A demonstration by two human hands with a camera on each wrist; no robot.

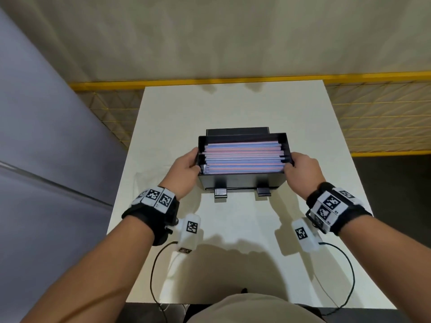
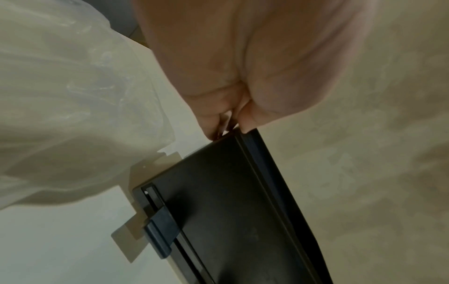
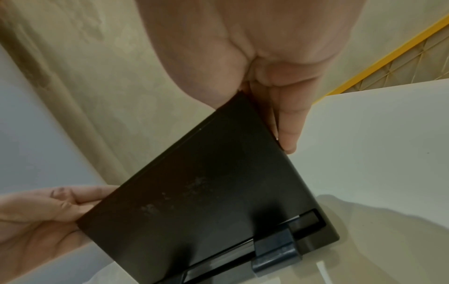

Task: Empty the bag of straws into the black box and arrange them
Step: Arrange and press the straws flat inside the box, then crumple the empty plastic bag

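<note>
An open black box stands in the middle of the white table, filled with pink and blue straws lying side by side along its length. My left hand grips the box's left end, thumb over the rim. My right hand grips the right end the same way. In the left wrist view the left hand pinches the corner of the box. The right wrist view has the right hand clamped on the box, fingers down its end wall. The clear empty bag lies left of the box.
Two black feet stick out from the box's front. A black lid or flap rises behind it. A yellow mesh fence runs behind the table and a grey wall stands to the left. Wrist-camera cables hang at the near edge.
</note>
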